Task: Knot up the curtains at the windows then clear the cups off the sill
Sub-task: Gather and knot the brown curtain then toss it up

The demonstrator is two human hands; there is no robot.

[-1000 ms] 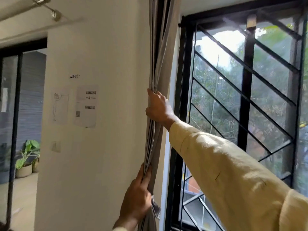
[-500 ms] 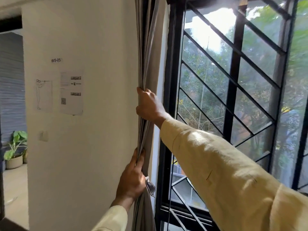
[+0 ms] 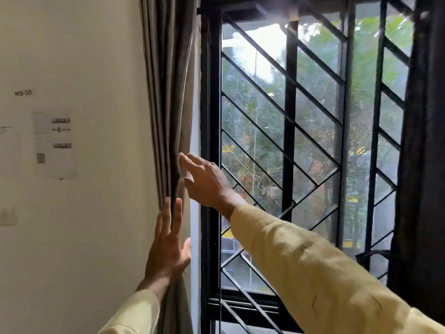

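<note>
Head view — curtain hangs vertical — hands spread.

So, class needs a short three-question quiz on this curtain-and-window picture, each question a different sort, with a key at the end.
1. True or false: the right hand grips the grey curtain in a closed fist.
2. Multiple choice: where does the gathered grey curtain hang? A) across the middle of the window B) at the left edge of the window frame, beside the wall C) on the floor
3. Short answer: how is the left hand shaped against the curtain?

Key
1. False: its fingers are spread open beside the curtain.
2. B
3. Flat and open, fingers pointing up along the folds, not clenched.
</note>
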